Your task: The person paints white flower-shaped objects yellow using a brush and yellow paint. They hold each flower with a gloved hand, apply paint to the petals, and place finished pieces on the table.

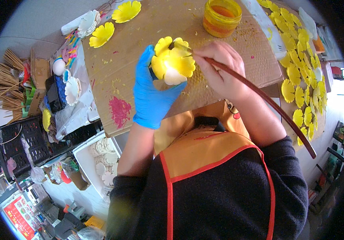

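Observation:
My left hand (155,93), in a blue disposable glove, holds a flower-shaped piece (172,61) by its edges above the cardboard. Most of its ribbed petals are coated yellow, while the petal nearest me is still white. Bare, my right hand (221,69) grips a paintbrush with a long reddish-brown handle (265,93). The dark bristles (173,45) touch a far petal. Beyond my right hand stands a yellow-smeared jar (222,19) with orange-yellow paint inside. Two yellow flower pieces (102,35) lie at the far left of the cardboard.
The paint-stained cardboard sheet (244,60) covers the work surface. Many yellow flower pieces (295,72) are spread at right. White pieces (88,24) are stacked at far left, and more fill a white box (80,153) below. Wooden sticks (5,78) stand bundled at left.

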